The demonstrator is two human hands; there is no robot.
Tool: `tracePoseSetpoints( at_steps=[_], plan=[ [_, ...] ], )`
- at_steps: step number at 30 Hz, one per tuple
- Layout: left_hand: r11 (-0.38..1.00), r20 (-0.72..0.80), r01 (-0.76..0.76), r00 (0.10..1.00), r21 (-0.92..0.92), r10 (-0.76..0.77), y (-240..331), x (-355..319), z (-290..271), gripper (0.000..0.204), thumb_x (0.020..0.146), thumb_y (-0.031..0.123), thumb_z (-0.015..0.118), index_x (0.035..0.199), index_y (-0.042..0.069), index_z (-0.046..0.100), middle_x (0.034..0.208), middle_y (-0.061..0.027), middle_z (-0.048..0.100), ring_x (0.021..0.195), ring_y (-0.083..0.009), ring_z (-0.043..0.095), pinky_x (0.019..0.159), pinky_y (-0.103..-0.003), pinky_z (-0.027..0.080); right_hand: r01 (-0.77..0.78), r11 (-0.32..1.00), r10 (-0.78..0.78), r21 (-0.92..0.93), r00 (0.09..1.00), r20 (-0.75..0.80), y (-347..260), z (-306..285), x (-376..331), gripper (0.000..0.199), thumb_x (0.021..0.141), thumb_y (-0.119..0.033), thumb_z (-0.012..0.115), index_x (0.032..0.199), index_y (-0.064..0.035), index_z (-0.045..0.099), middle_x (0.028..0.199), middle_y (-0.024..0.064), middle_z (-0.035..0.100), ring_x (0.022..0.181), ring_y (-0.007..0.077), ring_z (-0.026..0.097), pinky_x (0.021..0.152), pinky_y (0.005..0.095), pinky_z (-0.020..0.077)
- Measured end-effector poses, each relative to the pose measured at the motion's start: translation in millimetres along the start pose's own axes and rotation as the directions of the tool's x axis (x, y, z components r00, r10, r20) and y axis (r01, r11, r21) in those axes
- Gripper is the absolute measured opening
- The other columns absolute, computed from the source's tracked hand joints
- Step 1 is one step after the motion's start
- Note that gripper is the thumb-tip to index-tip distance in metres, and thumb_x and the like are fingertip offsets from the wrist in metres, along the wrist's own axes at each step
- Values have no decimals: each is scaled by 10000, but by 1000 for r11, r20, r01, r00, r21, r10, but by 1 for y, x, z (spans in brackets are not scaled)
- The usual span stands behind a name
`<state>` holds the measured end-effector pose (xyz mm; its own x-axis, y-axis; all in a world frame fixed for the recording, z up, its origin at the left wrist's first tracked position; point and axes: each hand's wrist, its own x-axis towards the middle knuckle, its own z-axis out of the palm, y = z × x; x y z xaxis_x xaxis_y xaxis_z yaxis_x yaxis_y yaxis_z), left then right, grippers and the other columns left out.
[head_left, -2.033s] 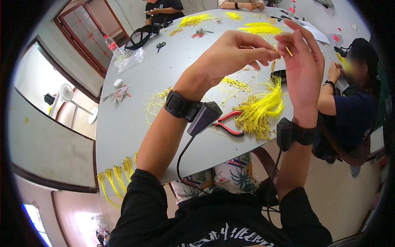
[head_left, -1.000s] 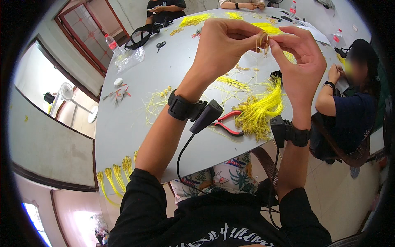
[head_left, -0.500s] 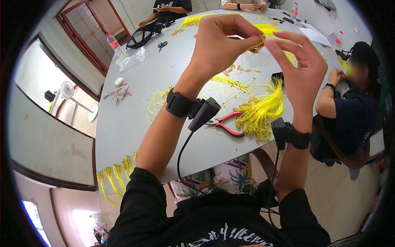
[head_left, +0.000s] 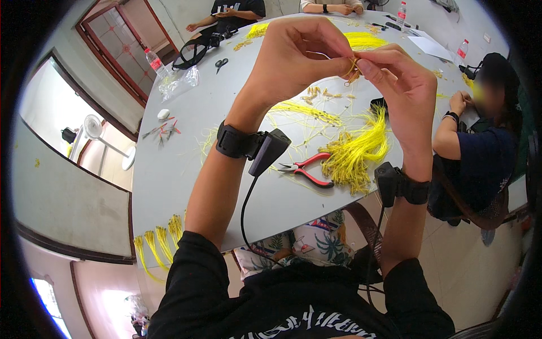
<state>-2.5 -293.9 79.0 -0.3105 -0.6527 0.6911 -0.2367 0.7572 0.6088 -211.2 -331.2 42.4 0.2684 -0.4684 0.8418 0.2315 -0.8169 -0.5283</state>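
High over the table, my left hand [head_left: 302,59] pinches a thin yellow cord with a small gold-coloured piece [head_left: 353,75] on it. My right hand [head_left: 403,79] meets it there, thumb and forefinger closed on the same cord. Exactly how the cord is looped between the fingertips is too small to tell. Below my hands lies a thick bundle of yellow cords [head_left: 361,150] with brownish-gold ends. Red-and-black pliers [head_left: 307,169] rest beside it, jaws pointing left. Further up are small gold pieces [head_left: 322,93] and a thinner row of yellow cords [head_left: 307,112].
Several cord bundles [head_left: 162,237] hang over the near left table edge. Scissors [head_left: 221,65], a plastic bag [head_left: 179,85], a bottle [head_left: 153,60] and a white case [head_left: 164,114] lie at left. A person [head_left: 480,135] sits at right; two others sit across the table.
My right hand has moved left, and its spread fingers have closed on the cord against my left fingertips. The gold piece now shows hanging below them.
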Motion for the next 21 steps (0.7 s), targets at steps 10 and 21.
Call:
tracePoseSetpoints(
  at_steps=[10, 21],
  plan=[
    [967, 10, 80, 997, -240, -80, -10, 0, 12, 117, 962, 8, 696, 1063, -3, 638, 1024, -98, 722, 941, -182, 737, 858, -315, 615, -68, 997, 69, 32, 996, -64, 7, -1, 0, 130, 934, -69, 761, 1051, -16, 779, 975, 52, 749, 883, 108, 691, 750, 238, 536],
    [946, 34, 147, 989, -290, -144, -4, 0, 14, 106, 870, 17, 775, 922, -6, 686, 896, -83, 755, 852, -118, 735, 792, -242, 590, -188, 943, 216, 273, 974, -74, 4, 3, -4, 143, 997, -150, 703, 1074, -30, 714, 848, 33, 689, 675, 54, 565, 563, 215, 419]
  ],
)
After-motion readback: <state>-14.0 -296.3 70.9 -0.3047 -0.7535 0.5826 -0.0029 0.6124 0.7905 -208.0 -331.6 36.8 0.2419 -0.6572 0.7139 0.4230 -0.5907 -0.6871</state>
